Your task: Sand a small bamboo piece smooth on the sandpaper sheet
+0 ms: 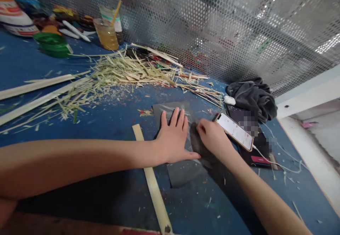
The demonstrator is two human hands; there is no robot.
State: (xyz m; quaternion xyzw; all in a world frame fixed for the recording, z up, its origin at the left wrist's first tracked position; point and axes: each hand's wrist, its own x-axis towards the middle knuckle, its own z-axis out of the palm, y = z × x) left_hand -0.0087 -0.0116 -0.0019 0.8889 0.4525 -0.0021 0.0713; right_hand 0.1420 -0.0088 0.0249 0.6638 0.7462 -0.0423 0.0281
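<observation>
My left hand (pixel 174 137) lies flat, fingers spread, on a dark grey sheet (pixel 180 176) with whitish streaks. Just right of the sheet, my right hand (pixel 214 137) is closed, its fingers curled under; what it holds, if anything, is hidden. A phone (pixel 235 131) with a lit screen and a white cable lies beside that hand. Under my left forearm runs a pale flat strip (pixel 156 197), slanting toward the near table edge.
Shavings and thin strips (pixel 127 70) are heaped on the blue table (pixel 106 128). Behind are a cup of yellowish liquid (pixel 106 34), a green container (pixel 53 45) and a perforated metal panel (pixel 202 22). Dark cloth (pixel 253 98) lies right; long strips (pixel 39 100) lie left.
</observation>
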